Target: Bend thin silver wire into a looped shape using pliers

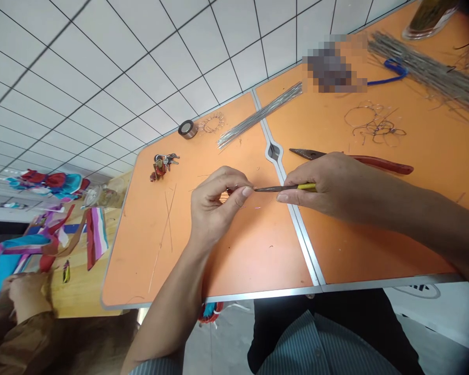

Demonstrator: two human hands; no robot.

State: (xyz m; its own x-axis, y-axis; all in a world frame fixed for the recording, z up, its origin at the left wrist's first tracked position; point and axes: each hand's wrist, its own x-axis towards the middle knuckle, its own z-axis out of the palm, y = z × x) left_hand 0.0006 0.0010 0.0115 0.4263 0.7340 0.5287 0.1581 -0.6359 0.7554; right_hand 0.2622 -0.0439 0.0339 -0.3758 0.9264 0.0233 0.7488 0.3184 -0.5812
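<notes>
My left hand is pinched over the orange table, thumb and fingers closed on a small piece of thin wire that I can barely make out. My right hand is wrapped round yellow-handled pliers, whose dark tip meets the left fingertips. Red-handled pliers lie on the table just behind my right hand.
A bundle of straight wires, a tape roll, a wire ring and a bunch of keys lie further back. Bent wire loops and more wire rods sit at the right. Another person's hand works with coloured ribbons at the left.
</notes>
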